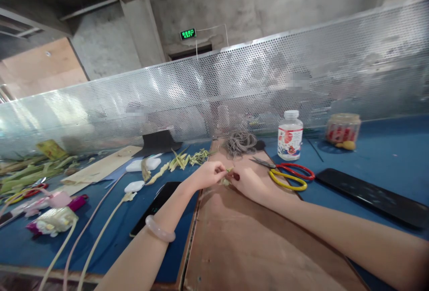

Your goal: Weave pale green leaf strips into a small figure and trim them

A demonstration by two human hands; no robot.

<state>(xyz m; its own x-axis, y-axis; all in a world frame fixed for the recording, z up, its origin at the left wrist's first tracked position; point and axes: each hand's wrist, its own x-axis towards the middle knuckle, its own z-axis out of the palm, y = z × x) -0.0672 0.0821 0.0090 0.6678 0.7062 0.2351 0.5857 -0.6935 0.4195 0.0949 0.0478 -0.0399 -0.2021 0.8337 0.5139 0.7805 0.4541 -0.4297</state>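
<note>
Over the brown wooden board [228, 242], my left hand [210, 175] and my right hand [248, 183] meet with fingertips pinched together. Between them is a small yellow-green piece [229, 170] that looks like folded corn husk, mostly covered by the fingers. A pale bit [225, 182] shows just below the fingertips. Left of my hands, braided and knotted yellow-green husk pieces [179, 160] lie in a row. Behind the hands sits a tangle of grey cord [239, 142]. Scissors with red and yellow handles [290, 178] rest open to the right of my right hand.
A labelled white bottle [290, 141], a lidded jar [343, 129] and a long black object [372, 196] stand or lie at right. A phone [152, 212] lies by my left forearm. Cables [100, 239], chargers and husks [33, 175] cover the left. A perforated metal screen [234, 90] borders the back.
</note>
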